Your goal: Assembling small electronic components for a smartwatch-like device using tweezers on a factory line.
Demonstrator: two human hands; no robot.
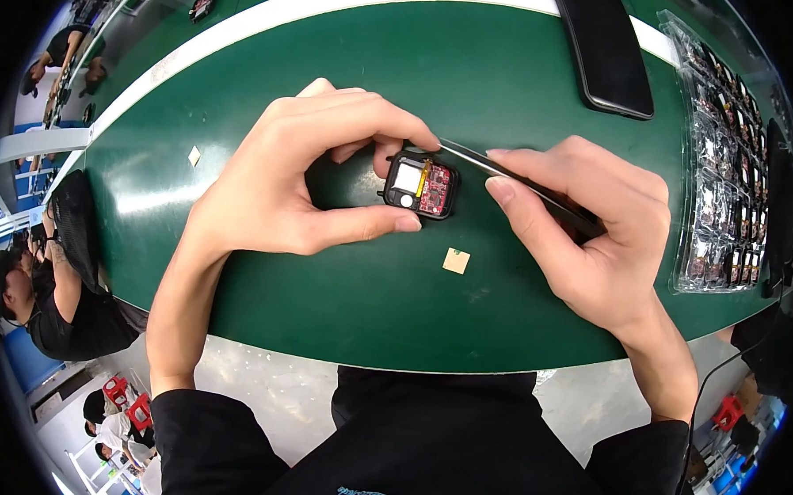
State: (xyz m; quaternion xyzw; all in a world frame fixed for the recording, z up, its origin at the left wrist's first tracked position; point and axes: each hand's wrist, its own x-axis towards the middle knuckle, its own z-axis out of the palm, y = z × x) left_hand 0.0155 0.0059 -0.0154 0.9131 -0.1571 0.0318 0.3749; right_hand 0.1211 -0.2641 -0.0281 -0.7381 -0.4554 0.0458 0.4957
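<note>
Your L hand is curled round the small black case, thumb at its near edge, fingers at the far side; can't tell if the case is lifted or flat on the table. Your R hand pinches the tweezers, w/ the tips angled L, right by your L index fingertip; can't tell if they touch it.

Main risk, I'd say: a slip of the tweezers. Tips are so close to L index that a small jerk could prick you, or drop onto the red board or yellow strip just below that fingertip & scratch or tear sth. Cause: R hand hanging clear of the table w/o support.

2nd: case may twist if L thumb eases off, since the hold looks like edges only. Too hard a squeeze might shift the white block inside.

3rd: the pale yellow square, between your hands & nearer you, could stick to or get swept off by a passing R wrist, esp. if it's adhesive.
</note>
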